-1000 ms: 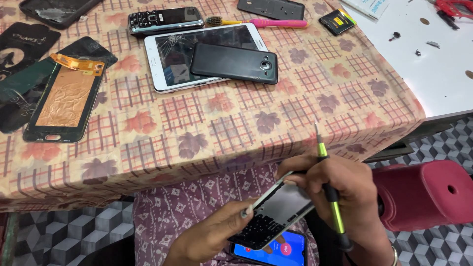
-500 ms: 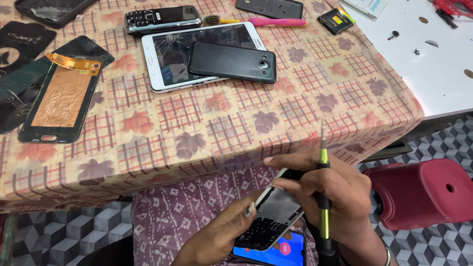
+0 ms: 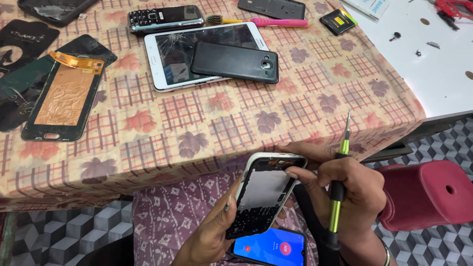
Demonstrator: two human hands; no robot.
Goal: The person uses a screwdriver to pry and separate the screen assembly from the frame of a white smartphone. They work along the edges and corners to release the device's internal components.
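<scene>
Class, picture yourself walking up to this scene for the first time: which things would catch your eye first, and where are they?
First, the opened phone frame held over the lap by both hands, left hand below and right hand at its top, the right also gripping a green-handled screwdriver pointing upward. Next, the cracked white tablet on the checked tablecloth, a black phone lying across it.

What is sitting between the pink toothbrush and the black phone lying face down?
In the head view, only the white tablet with its cracked screen lies between the toothbrush and the black phone, which rests on top of it.
</scene>
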